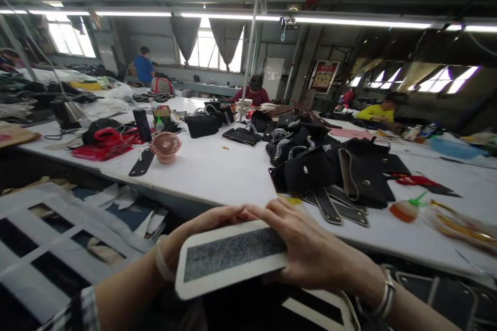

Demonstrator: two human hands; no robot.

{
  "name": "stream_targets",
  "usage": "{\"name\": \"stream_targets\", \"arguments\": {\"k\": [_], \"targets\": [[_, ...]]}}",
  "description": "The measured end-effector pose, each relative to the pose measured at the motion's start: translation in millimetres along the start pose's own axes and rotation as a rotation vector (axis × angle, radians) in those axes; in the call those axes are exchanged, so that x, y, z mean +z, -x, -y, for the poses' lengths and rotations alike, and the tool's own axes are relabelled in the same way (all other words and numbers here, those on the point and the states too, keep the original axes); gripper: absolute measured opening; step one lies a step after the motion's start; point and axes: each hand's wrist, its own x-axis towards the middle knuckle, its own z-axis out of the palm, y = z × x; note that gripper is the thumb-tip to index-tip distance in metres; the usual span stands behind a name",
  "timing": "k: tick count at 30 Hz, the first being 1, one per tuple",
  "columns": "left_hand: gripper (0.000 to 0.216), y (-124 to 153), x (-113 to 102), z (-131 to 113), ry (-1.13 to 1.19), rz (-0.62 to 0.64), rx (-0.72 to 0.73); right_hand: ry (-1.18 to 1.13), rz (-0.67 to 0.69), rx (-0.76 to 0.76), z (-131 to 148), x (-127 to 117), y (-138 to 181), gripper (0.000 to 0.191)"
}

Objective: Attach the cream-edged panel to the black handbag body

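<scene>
Panel (pixel 229 256) w/ pale rim & dark grey strip is up in front of the wearer, just this side of the white surface (pixel 217 173), tilted a bit, R end higher. R grip (pixel 301 240) pinches its R end — fingers over the top edge, thumb underneath. L grip (pixel 223 215) is curled at the far edge, partly hidden behind the panel; can't tell how tightly it's closed. Fingertips of both meet or nearly meet there. Black material below, too dark to make out. Bracelet (pixel 386 295) on R wrist, pale band (pixel 163 259) on L.

On the surface: pile of black bags (pixel 310 165) ahead & to the R, straps (pixel 336 207) w/ light edging at its near side, bottle (pixel 406 209) w/ green tip farther R. Over on the L, pink fan (pixel 165 147), phone (pixel 142 125) upright just behind it, red plastic bag (pixel 104 147) beside. Btm L, below surface level — white sheet (pixel 46 240) w/ cutouts. In bg, person in yellow (pixel 376 114) far R, person in blue (pixel 144 68) near the windows.
</scene>
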Motion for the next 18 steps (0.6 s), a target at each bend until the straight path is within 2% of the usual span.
{"name": "stream_targets", "arguments": {"k": [2,3,5,8,10,13,18], "targets": [[0.041,-9,-14,7,0.159,0.114,-0.16,-0.033,-0.051,0.101,-9,-1,10,0.083],[0.045,-14,-23,13,0.23,0.123,-0.179,-0.046,-0.08,0.156,-15,-1,16,0.079],[0.046,-20,-40,29,0.311,0.068,-0.084,-0.06,-0.151,0.258,-26,1,29,0.074],[0.057,-19,-53,53,0.257,0.084,0.042,-0.041,-0.276,0.364,-40,8,49,0.067],[0.064,-16,-50,63,0.125,0.109,0.091,-0.037,-0.352,0.42,-46,17,62,0.063],[0.066,-15,-35,68,-0.075,0.114,0.145,-0.069,-0.441,0.496,-49,33,76,0.061],[0.042,-22,-12,71,-0.274,0.05,0.128,-0.149,-0.567,0.55,-52,63,88,0.063]]}}
